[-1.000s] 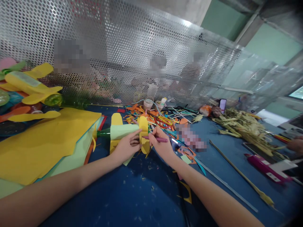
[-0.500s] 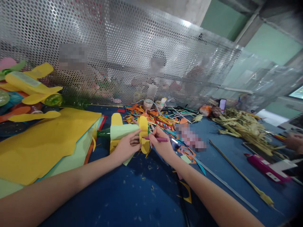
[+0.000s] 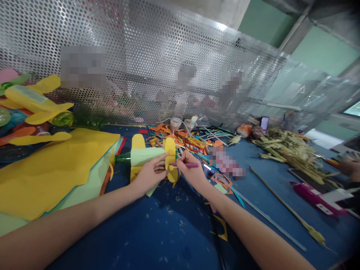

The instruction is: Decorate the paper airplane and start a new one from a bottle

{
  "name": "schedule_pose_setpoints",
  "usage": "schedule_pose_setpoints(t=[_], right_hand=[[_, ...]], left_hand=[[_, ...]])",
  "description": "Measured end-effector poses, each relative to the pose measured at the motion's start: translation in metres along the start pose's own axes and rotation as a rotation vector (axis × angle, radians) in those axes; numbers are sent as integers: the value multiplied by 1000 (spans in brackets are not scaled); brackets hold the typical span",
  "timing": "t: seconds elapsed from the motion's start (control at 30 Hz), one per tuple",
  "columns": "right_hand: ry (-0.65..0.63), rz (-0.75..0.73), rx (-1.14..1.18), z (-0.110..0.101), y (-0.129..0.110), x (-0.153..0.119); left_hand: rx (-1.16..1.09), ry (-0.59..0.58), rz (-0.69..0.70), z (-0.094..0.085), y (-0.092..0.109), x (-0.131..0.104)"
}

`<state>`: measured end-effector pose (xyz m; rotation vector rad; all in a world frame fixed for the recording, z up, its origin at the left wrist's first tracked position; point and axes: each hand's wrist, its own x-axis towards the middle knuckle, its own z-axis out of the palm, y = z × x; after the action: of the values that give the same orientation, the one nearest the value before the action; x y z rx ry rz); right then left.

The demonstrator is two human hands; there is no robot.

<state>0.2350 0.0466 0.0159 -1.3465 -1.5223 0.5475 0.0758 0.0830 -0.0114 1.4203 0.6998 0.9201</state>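
A green bottle lies on its side, wrapped in pale green paper, with yellow paper wings near its neck end. Across its base end sits a rounded yellow paper strip. My left hand holds the bottle from the near side, its fingers bent against the paper and partly hidden. In my right hand is a purple pen, pinched in a writing grip. The pen's tip is at the yellow strip; whether it touches is too small to tell.
Large yellow sheets are stacked at left, below another yellow paper-covered bottle. Colourful paper scraps and two small cups lie beyond my hands. Dried husks, a pink power strip, and another person's hand are at right.
Very little differs. The pen and my right hand have shifted slightly, while my left hand stays on the bottle.
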Motion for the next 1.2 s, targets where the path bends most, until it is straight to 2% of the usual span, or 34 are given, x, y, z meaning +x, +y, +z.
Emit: schedule_pose_setpoints(t=[0.73, 1.2], right_hand=[[39, -13, -149, -6, -5, 0], [73, 10, -146, -6, -6, 0]], left_hand=[[4, -12, -12, 0, 5, -2], [10, -8, -2, 0, 3, -1]])
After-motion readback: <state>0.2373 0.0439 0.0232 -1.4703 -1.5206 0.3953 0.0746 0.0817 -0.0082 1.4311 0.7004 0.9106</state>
